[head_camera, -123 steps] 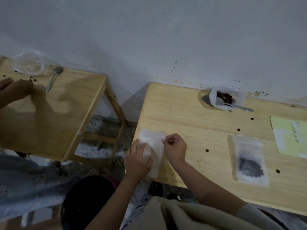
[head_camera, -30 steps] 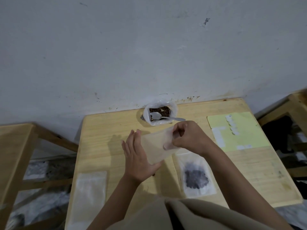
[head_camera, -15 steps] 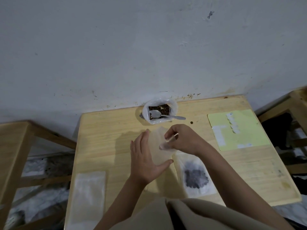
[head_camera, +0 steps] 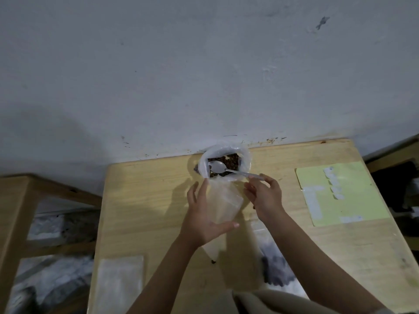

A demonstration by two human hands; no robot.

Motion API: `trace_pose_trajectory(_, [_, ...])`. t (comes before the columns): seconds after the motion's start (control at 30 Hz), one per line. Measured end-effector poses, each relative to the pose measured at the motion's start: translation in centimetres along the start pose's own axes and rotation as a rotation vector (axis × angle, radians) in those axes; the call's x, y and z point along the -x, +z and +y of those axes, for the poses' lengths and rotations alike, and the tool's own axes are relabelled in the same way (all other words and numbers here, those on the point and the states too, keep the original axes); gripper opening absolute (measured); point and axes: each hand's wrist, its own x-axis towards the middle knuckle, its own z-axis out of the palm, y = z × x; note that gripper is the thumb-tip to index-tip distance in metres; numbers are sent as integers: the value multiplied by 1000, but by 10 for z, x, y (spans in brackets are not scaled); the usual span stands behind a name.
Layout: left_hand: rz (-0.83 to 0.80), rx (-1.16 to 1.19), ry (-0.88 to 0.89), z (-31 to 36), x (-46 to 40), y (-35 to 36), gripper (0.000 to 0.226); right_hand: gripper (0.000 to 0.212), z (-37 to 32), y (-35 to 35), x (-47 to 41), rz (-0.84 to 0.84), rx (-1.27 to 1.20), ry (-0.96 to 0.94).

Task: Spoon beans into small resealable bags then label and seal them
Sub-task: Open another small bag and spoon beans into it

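Note:
My left hand (head_camera: pixel 204 219) holds an empty clear resealable bag (head_camera: pixel 223 203) upright above the wooden table (head_camera: pixel 145 200), its mouth close to the open plastic bag of brown beans (head_camera: pixel 226 163) at the wall. A metal spoon (head_camera: pixel 229 169) lies in the beans, handle pointing right. My right hand (head_camera: pixel 264 196) has let go of the small bag; its fingertips are at the end of the spoon handle, and a firm grip cannot be made out. A filled bag of beans (head_camera: pixel 275 271) lies flat under my right forearm.
A pile of empty bags (head_camera: pixel 119 284) lies at the table's near left corner. A yellow-green label sheet (head_camera: pixel 340 196) with white stickers lies at the right. One loose bean (head_camera: pixel 212 261) sits mid-table. Other wooden tables stand at the left (head_camera: pixel 13 211) and far right.
My right hand released the small bag's mouth and moved up to the spoon handle. My left hand carried the bag closer to the bean bag.

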Motion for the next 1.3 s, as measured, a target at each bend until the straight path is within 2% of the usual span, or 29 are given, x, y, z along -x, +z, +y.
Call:
trace_pose_trajectory(0.13, [-116,97,-123,4,-29,-7,137,15,1,24,-8,-81,67,-107])
trace_pose_trajectory(0.3, [-174,110,-139,7,-46,-13,138,18,1,28,-12,-135,395,-376])
trace_pose_trajectory(0.43, [-170,60,-89,16,-43,-16,138,15,-8,15,-5,-62,503,-552])
trace_pose_trajectory(0.5, [-175,28,-61,22,-41,-17,139,17,-14,8,-3,0,452,-538])
trace_pose_trajectory(0.63, [-184,-2,-25,34,-39,-16,140,16,-26,2,-8,98,359,-382])
trace_pose_trajectory(0.73, [-183,-14,2,40,-37,-16,139,19,-32,6,-13,99,396,-332])
trace_pose_trajectory(0.87, [-162,-8,10,44,-36,-17,138,19,-32,18,-22,109,403,-352])
trace_pose_trajectory(1.03, [-162,-27,-12,44,-39,-20,140,16,-17,21,-23,-2,368,-387])
trace_pose_trajectory(1.2, [-173,-26,-38,37,-40,-23,140,19,-11,15,-24,-35,281,-249])
trace_pose_trajectory(1.3, [-162,-11,-54,34,-40,-22,140,21,-11,11,-25,-51,271,-230])
